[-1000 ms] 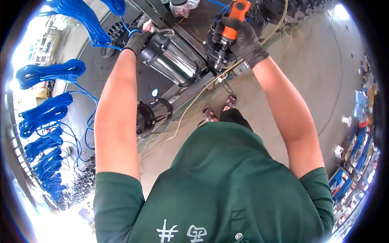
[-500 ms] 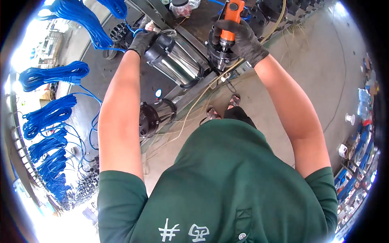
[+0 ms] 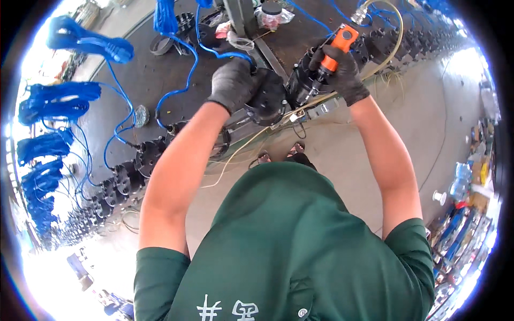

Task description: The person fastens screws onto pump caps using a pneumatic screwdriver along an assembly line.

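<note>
Both my hands wear dark gloves. My left hand (image 3: 233,84) is closed on a submersible pump (image 3: 269,101), which stands with its round black end up and a blue cord at its far side. An orange air screwdriver (image 3: 338,45) is gripped in my right hand (image 3: 344,75), its shank slanting down toward the near left. A clear hose (image 3: 397,32) runs from its far end. Beside the held pump, below the screwdriver, stands another black pump (image 3: 301,77); whether the bit touches it I cannot tell.
A dark workbench (image 3: 155,80) carries several more black pumps (image 3: 128,176) in a row. Coiled blue cords (image 3: 59,101) hang at the left. A metal post (image 3: 239,21) rises from the bench near a lidded jar (image 3: 271,16). Stocked shelves (image 3: 460,235) line the far right.
The pump at my left hand has gone from tilted, with its silver side showing, to upright. My left hand has moved right and nearer; my right hand, with the screwdriver, has shifted slightly right and nearer.
</note>
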Motion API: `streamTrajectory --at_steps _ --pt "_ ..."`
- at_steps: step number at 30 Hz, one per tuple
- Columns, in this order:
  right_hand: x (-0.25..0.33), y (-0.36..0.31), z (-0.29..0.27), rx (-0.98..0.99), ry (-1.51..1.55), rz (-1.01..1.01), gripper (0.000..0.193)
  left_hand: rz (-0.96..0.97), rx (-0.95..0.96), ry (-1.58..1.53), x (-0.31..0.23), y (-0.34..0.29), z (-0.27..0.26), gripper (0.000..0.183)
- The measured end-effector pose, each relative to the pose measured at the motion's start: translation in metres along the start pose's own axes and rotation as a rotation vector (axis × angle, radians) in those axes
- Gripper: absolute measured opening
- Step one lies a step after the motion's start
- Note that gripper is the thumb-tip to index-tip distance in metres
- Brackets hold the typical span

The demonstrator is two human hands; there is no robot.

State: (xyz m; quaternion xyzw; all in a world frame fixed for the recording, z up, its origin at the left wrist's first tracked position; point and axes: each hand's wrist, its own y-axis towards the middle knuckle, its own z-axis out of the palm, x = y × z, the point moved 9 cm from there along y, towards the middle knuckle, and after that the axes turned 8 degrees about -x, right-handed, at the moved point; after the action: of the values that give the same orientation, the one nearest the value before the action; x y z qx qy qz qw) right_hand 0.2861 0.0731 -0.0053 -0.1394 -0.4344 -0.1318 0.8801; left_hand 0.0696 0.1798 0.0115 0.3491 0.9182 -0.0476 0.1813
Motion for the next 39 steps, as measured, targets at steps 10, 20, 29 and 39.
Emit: streamTrajectory --at_steps 10,20,29,39 --pt "0.013 -0.055 0.088 0.158 -0.143 -0.128 0.043 -0.114 -0.294 -0.466 0.013 -0.035 -0.002 0.045" --pt "-0.067 -0.086 0.126 0.224 -0.768 -0.308 0.054 -0.147 -0.199 -0.567 0.017 -0.04 0.018 0.044" --pt "-0.081 -0.094 0.146 0.347 -0.535 -0.206 0.063 -0.014 -0.242 -1.154 0.026 -0.046 0.051 0.048" --pt "-0.079 -0.074 0.15 0.334 -0.655 -0.257 0.051 -0.113 -0.034 -1.681 0.024 -0.031 0.081 0.04"
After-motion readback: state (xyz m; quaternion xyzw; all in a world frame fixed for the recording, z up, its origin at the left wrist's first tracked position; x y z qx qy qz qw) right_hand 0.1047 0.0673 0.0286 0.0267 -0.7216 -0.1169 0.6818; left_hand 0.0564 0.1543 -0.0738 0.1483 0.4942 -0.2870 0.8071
